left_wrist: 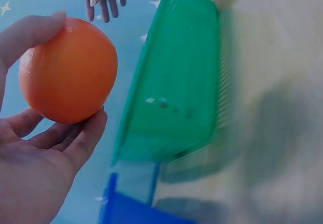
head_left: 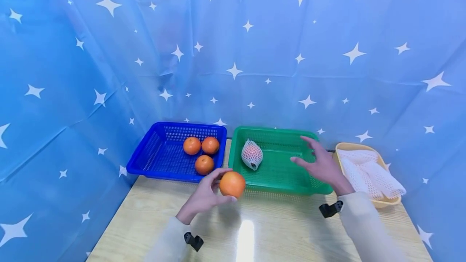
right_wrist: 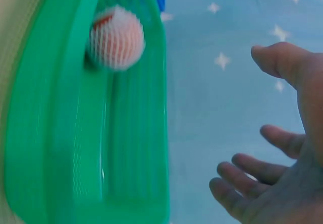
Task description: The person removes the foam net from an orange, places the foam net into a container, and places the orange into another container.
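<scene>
My left hand (head_left: 205, 196) grips an orange (head_left: 233, 184) between thumb and fingers, in front of the green basket (head_left: 284, 185) near its left corner. In the left wrist view the same orange (left_wrist: 70, 70) is held up, with the thumb on one side and the fingers on the other. My right hand (head_left: 324, 165) holds nothing; its thumb and fingers are spread over the right end of the green basket. Inside that basket, at the left, lies a round fruit in a white foam net (head_left: 252, 155), also seen as a netted fruit (right_wrist: 117, 40) in the right wrist view.
A blue basket (head_left: 145, 169) with three oranges (head_left: 191, 145) stands left of the green one. To the right, a yellow basket (head_left: 386, 203) holds white foam nets (head_left: 380, 177). All stand on a wooden table (head_left: 153, 209) before a blue star-patterned curtain (head_left: 269, 51).
</scene>
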The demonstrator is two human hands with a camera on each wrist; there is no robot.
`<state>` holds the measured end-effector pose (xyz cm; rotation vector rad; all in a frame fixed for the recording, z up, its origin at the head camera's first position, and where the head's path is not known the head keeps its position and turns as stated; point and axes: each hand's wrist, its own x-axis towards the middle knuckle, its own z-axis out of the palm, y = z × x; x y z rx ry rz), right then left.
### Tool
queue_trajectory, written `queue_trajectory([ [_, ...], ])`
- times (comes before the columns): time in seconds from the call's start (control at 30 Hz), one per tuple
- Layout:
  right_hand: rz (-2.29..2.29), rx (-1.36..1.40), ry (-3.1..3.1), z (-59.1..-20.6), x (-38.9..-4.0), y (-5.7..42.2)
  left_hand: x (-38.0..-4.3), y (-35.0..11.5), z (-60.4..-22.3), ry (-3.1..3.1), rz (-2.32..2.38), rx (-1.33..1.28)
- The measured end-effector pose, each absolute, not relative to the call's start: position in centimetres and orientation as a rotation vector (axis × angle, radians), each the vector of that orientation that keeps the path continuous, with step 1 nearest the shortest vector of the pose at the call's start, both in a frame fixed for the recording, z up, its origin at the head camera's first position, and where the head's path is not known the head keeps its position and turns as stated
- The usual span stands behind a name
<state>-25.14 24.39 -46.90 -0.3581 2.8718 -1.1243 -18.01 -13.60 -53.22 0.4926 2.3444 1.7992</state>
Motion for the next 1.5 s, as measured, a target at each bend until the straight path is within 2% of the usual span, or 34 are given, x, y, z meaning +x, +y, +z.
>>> queue_trajectory([
  [0.4,-1.41,-0.302,2.611,-49.6,-23.1,16.1,-21.8,-19.3,-48.9,2.614,1.647,0.379],
  [0.8,-1.678,-0.239,2.352,-49.6,-22.2,7.7,-26.7,-25.0,-46.1,2.854,1.238,0.349],
  [1.13,-1.634,-0.03,2.31,-49.6,-22.6,1.8,-29.9,-27.3,-46.3,2.902,0.906,0.358],
  [1.5,-1.386,0.118,2.463,-49.5,-23.2,-1.7,-32.7,-28.1,-49.4,2.819,0.57,0.374],
])
